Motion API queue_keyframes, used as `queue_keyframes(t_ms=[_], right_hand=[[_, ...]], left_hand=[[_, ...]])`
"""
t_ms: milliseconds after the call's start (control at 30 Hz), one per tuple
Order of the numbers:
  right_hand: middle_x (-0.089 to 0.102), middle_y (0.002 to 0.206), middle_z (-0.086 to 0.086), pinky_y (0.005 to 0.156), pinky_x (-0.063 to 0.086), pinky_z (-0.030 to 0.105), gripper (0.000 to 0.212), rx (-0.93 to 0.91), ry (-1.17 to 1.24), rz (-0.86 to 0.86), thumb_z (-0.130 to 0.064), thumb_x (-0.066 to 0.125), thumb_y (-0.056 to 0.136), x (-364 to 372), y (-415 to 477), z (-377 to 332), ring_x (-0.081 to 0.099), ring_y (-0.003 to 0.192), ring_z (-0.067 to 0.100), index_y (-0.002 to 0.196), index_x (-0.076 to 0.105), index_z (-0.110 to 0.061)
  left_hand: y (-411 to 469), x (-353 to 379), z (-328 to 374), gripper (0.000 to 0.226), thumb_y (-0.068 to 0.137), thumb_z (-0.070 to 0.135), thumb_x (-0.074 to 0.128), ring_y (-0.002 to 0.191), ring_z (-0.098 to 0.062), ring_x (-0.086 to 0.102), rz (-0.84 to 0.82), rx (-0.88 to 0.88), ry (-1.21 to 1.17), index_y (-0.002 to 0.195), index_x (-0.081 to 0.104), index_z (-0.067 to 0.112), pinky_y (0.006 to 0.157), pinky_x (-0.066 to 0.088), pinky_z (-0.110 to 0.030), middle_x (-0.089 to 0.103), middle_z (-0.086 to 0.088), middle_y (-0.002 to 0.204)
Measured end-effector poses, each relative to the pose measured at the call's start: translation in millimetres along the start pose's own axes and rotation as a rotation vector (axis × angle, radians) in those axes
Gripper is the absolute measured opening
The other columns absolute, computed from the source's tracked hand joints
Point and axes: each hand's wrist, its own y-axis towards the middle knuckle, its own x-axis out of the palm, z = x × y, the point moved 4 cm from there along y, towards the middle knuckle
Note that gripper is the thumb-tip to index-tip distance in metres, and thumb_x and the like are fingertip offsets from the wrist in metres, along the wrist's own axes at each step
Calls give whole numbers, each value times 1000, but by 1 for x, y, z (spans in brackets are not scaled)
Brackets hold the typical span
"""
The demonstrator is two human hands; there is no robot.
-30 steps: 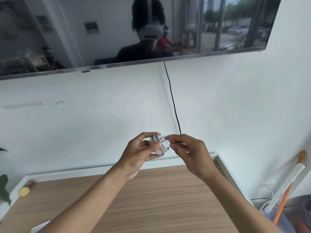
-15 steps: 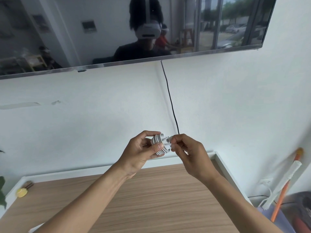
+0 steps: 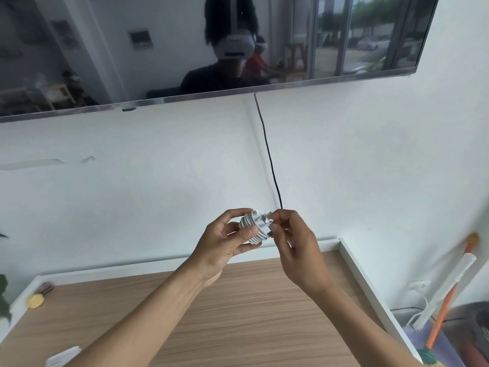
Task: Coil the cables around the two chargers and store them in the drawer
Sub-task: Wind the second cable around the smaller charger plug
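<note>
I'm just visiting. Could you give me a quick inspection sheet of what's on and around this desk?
Surface: wooden desk, white rim.
Job's things: one charger, white cable coiled round it, held above the desk; drawer not seen.
Clutter: yellow thing far left; white thing at near edge.
Hands: left hand grips the charger; right hand pinches the white cable's end.
Cables: black cable hangs down the wall from the TV.
Surroundings: plant left; orange stick right.
</note>
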Motion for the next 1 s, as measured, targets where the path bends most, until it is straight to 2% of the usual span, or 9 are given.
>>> queue_keyframes(t_ms=[200, 400, 600, 667, 733, 800, 867, 933, 1000], right_hand=[[68, 89, -2, 71, 49, 14, 13, 147, 141, -29, -19, 56, 95, 1, 5, 3, 67, 81, 11, 106, 60, -22], [61, 94, -6, 70, 47, 9, 18, 131, -13, -82, -33, 61, 90, 10, 12, 5, 64, 83, 8, 105, 69, -29], [62, 95, -9, 72, 53, 27, 13, 167, 37, -106, -18, 62, 92, 21, 18, 10, 65, 80, 11, 89, 69, -29], [62, 97, -10, 74, 54, 31, 12, 182, 74, -92, -23, 60, 93, 26, 19, 13, 65, 83, 13, 95, 66, -33], [59, 105, -9, 79, 53, 29, 19, 263, 139, -70, -33, 58, 92, 30, 18, 19, 63, 91, 12, 111, 59, -37], [56, 116, -13, 81, 51, 19, 41, 381, 183, -163, -43, 58, 87, 43, 14, 27, 61, 100, 3, 126, 49, -38], [59, 120, -15, 84, 51, 19, 49, 439, 228, -342, -45, 61, 84, 65, 4, 33, 61, 105, 0, 130, 46, -35], [66, 115, -13, 88, 52, 26, 40, 420, 266, -434, -40, 62, 86, 90, -4, 35, 64, 104, 6, 124, 54, -31], [70, 108, -13, 87, 52, 31, 30, 418, 299, -410, -35, 63, 87, 111, -6, 34, 67, 96, 7, 116, 61, -26]], left_hand=[[3, -8, -8, 52, 69, 12, 76, 102, -37, 67, 41, -23, -41, 117, 59, 0, 87, 57, -39, 62, -29, 112], [4, -20, -12, 43, 71, 6, 77, 91, -28, 72, 102, -43, -38, 112, 62, 2, 84, 59, -36, 65, -15, 98], [4, -33, -21, 41, 76, 1, 76, 89, -26, 72, 154, -43, -25, 114, 61, 4, 79, 59, -33, 64, -15, 96], [4, -37, -22, 46, 73, 5, 77, 91, -28, 72, 164, -38, -63, 116, 60, 3, 82, 59, -35, 64, -15, 98], [4, -42, -23, 52, 70, 12, 77, 98, -31, 70, 157, -31, -125, 117, 60, 1, 87, 57, -38, 68, -19, 105], [1, -51, -25, 51, 72, 15, 75, 103, -30, 69, 177, -30, -195, 118, 60, -1, 89, 57, -39, 69, -21, 112], [-3, -63, -31, 47, 76, 16, 73, 104, -27, 69, 218, -41, -248, 119, 61, -1, 87, 57, -36, 70, -19, 113], [-9, -76, -38, 48, 77, 17, 73, 102, -26, 70, 275, -55, -264, 120, 61, 0, 81, 57, -32, 71, -18, 112], [-17, -91, -45, 49, 78, 17, 73, 100, -25, 70, 334, -58, -281, 121, 59, -1, 77, 57, -29, 71, -17, 112]])
